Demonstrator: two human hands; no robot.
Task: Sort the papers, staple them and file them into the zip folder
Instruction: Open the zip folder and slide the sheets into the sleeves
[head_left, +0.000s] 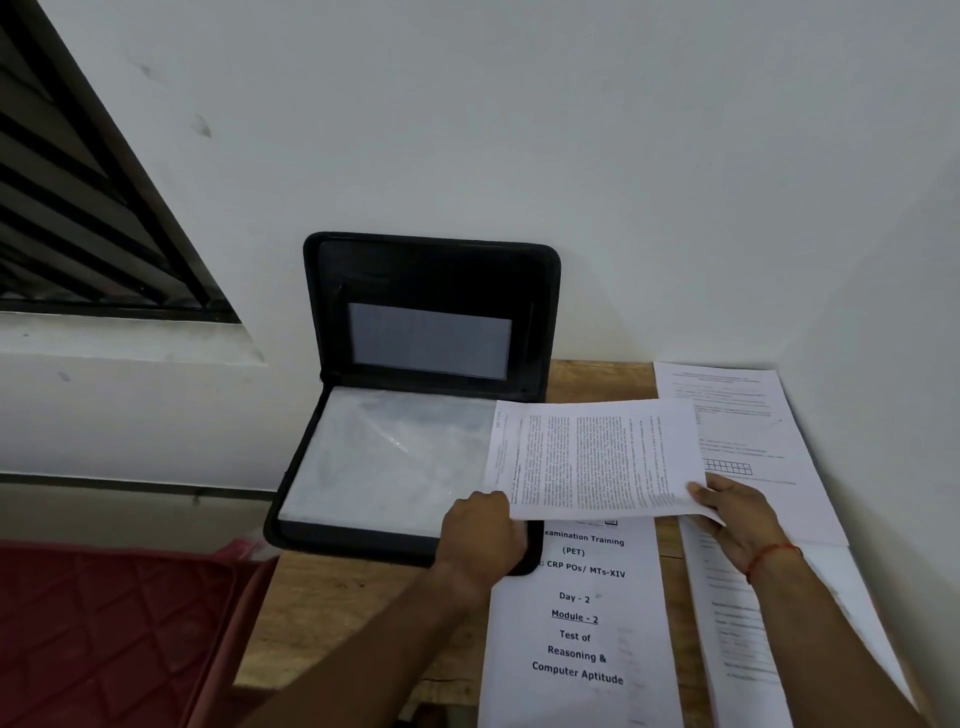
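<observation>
The printed paper (592, 457) is held in the air, turned sideways, just above the table and beside the right edge of the open zip folder (431, 270). Its left end already overlaps the folder's clear plastic sleeve (384, 457). I cannot tell whether it is one sheet or a thin stapled set, because the edge is too fine to see.

The left hand (485, 527) grips the near left corner, with the fingers curled under the paper. The right hand (740, 519) pinches the near right corner with the thumb on top.

Such paper is very light and limp. It bends under its own weight and creases easily, so I judge a two-corner hold to be the right one, with a little tension between the hands. The sleeve looks smooth, and the paper will probably slide on it.

Under the paper lies a cover sheet (576, 639) titled "Test of Reasoning & Computer Aptitude". More papers (727, 410) are spread to the right on the wooden table (353, 613). The folder's lid leans on the wall.
</observation>
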